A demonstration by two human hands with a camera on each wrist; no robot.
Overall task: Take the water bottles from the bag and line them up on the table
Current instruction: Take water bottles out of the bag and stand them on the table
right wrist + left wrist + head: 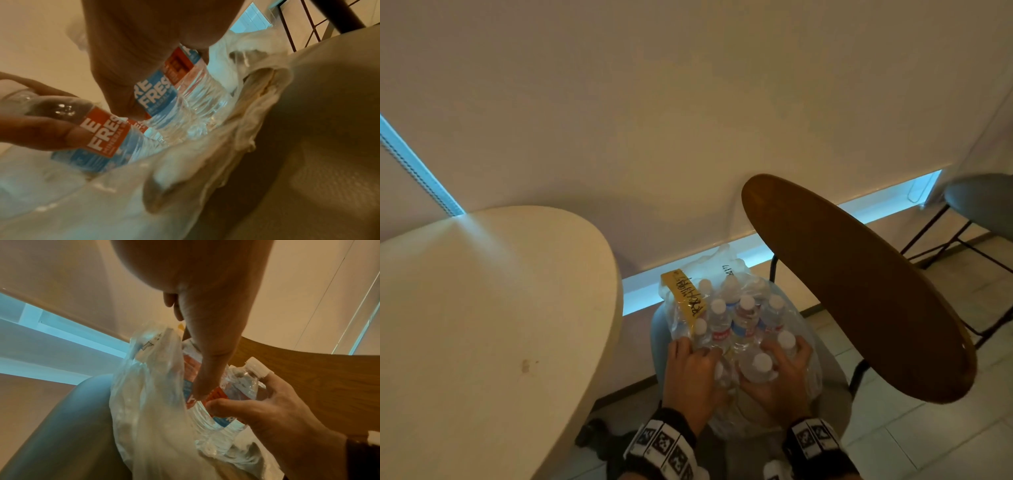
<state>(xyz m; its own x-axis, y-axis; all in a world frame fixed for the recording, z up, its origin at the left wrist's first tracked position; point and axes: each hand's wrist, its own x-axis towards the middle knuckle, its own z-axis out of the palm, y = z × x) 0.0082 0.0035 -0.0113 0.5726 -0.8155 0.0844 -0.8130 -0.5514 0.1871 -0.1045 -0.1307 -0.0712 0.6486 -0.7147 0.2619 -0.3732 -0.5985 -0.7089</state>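
Reaching down into the bag [726, 421] with both hands at once. It is a clear plastic bag, crumpled at the mouth, sitting on the grey seat [834, 383] of a chair, and it is packed with water bottles [744, 322] standing upright, white caps up, red and blue labels showing. A yellow tag [686, 298] with black writing lies across the far left side of the pack.

My left hand [693, 371] has its grip curled round a bottle at the near left of the bag; the right wrist view shows thumb and fingers wrapped on its neck and label. My right hand [786, 371] has its grip closed round the near bottle [760, 368] with the white cap, fingers behind it, thumb in front. Both bottles are still down among the others inside the bag.

The table [482, 325], pale cream with a rounded edge, stands just to my left, a small mark on its top. The brown wooden chair back [852, 284] rises to the right. Behind, a pale blind covers the window [887, 202], with blue daylight along its bottom edge. Light floor tiles [928, 431] run off to the right, where a second grey chair [979, 198] stands on thin dark legs.
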